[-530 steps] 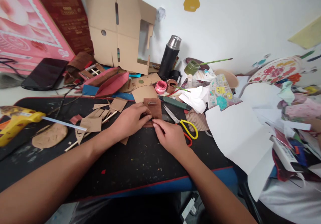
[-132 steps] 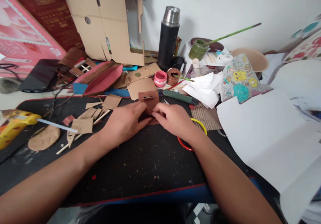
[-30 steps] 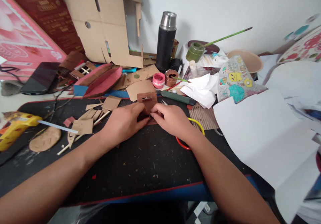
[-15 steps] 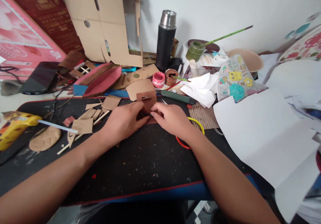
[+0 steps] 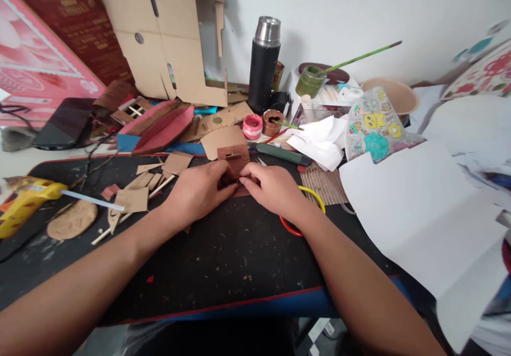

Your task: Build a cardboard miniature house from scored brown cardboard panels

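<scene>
A small brown-painted cardboard piece [image 5: 235, 156] with a slot near its top stands on the black mat, between my hands. My left hand [image 5: 203, 191] closes on its left side, thumb and fingers at the lower part. From the right, my right hand [image 5: 269, 185] pinches at its lower front; the fingertips hide whatever tiny part lies between them. Scissors with a red and yellow handle [image 5: 315, 193] lie partly under my right wrist. Just behind the brown piece is a plain cardboard piece [image 5: 215, 142].
Left are a yellow glue gun [image 5: 32, 201], cardboard scraps [image 5: 133, 199] and a phone [image 5: 64, 122]. Behind stand a black thermos [image 5: 264, 68], a pink paint pot [image 5: 252, 127] and a brown paint pot [image 5: 274, 115]. A green cutter [image 5: 283, 154] and white paper [image 5: 411, 217] lie right.
</scene>
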Available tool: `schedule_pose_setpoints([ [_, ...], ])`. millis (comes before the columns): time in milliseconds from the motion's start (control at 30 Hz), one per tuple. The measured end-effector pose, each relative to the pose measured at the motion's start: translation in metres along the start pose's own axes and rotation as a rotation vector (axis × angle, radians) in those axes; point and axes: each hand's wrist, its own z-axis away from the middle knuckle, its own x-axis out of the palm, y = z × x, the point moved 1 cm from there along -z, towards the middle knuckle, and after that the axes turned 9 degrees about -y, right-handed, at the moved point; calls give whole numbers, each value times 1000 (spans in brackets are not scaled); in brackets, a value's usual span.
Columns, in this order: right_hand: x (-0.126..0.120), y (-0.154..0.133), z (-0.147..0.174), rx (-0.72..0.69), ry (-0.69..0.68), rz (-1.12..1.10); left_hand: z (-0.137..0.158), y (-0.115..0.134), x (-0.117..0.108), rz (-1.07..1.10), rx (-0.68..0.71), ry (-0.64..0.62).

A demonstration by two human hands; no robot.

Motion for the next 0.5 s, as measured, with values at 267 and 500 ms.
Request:
schedule_pose_setpoints([
  [267, 1, 1, 0, -21, 10, -20, -2, -4, 4, -80, -18, 6],
  [500, 0, 0, 0, -19, 13, -21, -1, -4, 0, 22, 6, -7],
])
